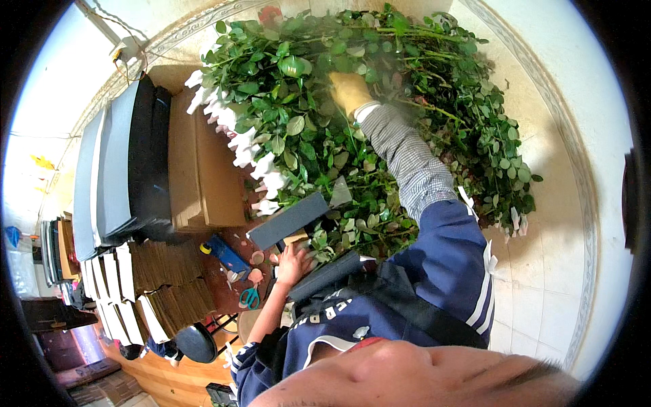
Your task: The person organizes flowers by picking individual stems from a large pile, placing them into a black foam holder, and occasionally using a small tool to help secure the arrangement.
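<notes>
A big heap of cut rose stems [305,146] with green leaves spreads before me. White-wrapped heads [245,146] line its left side, and a red bloom [270,16] shows at the far edge. My right hand [349,93], in a yellow glove below a checked sleeve cover, reaches into the leaves; its fingers are blurred and partly hidden. Bare, my left hand [294,264] lies at the near edge of the heap with its fingers apart, below a dark grey board [288,220]. Another dark board-like piece [327,275] lies right beside that hand.
Teal-handled scissors [249,297] and a blue tool [227,255] lie left of my left hand. Farther left stand brown cardboard sheets [193,163], grey-blue sheets [115,166] and stacked folded cardboard [169,285]. A black round stool [196,342] stands at lower left. A tiled wall [536,298] borders the right.
</notes>
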{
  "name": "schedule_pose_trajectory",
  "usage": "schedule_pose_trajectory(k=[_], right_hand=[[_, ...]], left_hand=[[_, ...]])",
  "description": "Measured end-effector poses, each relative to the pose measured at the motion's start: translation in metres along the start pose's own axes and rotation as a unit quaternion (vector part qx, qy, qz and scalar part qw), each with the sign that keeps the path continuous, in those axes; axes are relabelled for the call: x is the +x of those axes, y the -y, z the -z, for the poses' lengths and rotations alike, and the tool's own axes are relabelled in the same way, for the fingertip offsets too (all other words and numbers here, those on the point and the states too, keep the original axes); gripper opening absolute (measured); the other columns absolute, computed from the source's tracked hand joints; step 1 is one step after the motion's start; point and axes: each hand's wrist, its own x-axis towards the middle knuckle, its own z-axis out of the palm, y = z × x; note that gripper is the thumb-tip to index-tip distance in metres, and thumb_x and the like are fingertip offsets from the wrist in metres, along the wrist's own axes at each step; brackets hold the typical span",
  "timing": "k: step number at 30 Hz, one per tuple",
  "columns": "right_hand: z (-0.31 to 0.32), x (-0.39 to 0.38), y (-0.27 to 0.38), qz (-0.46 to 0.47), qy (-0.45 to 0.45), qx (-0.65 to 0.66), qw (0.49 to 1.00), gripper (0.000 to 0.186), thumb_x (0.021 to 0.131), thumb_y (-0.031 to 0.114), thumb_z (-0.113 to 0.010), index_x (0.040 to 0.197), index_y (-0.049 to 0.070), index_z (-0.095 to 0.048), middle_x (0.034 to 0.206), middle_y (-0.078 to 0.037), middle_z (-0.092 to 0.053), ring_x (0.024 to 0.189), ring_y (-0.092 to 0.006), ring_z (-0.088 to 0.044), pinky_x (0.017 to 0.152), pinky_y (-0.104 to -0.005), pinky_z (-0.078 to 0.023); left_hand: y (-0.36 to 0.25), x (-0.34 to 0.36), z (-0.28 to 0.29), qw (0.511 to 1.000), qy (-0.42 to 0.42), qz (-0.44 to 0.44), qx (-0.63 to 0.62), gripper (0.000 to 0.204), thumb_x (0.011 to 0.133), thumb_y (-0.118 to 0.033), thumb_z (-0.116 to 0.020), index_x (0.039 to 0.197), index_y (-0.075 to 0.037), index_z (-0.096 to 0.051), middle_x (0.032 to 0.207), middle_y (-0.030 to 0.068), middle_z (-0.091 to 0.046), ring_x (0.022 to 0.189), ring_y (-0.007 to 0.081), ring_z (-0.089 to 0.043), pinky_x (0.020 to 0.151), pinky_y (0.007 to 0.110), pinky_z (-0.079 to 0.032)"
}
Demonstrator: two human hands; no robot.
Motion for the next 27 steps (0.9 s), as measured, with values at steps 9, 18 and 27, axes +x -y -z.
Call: schedule_pose_trajectory(k=[9,18,27], right_hand=[[0.116,-0.024,-0.018,0.072,-0.355,-0.172,0.916,0.046,0.082,0.001,-0.066,0.125,0.011,-0.053,0.073,-0.005,-0.06,0.082,-0.0235,-0.063,0.111,-0.0528,-0.03],[0.113,-0.047,-0.036,0.189,-0.262,-0.128,0.938,0.038,0.072,-0.011,-0.061,0.104,0.009,-0.066,0.086,-0.007,-0.071,0.084,-0.0244,-0.066,0.095,-0.0452,-0.048],[0.166,-0.137,-0.037,0.124,-0.327,-0.018,0.937,0.062,0.063,-0.017,-0.06,0.12,0.006,-0.059,0.099,-0.013,-0.069,0.095,-0.0297,-0.065,0.104,-0.0471,-0.042]], left_hand=[[-0.001,-0.001,-0.003,1.0,0.003,0.02,-0.02,0.032,0.08,-0.034,-0.067,0.105,-0.013,-0.064,0.11,0.0146,-0.052,0.105,0.0338,-0.052,0.084,0.047,-0.047],[0.001,-0.003,-0.011,0.999,-0.031,0.011,-0.018,0.033,0.08,-0.034,-0.068,0.105,-0.012,-0.064,0.113,0.0158,-0.052,0.107,0.0355,-0.052,0.085,0.047,-0.046],[0.013,-0.006,-0.017,0.999,-0.023,0.019,-0.014,0.034,0.081,-0.034,-0.066,0.108,-0.014,-0.064,0.108,0.0165,-0.051,0.106,0.0356,-0.051,0.085,0.048,-0.046]])
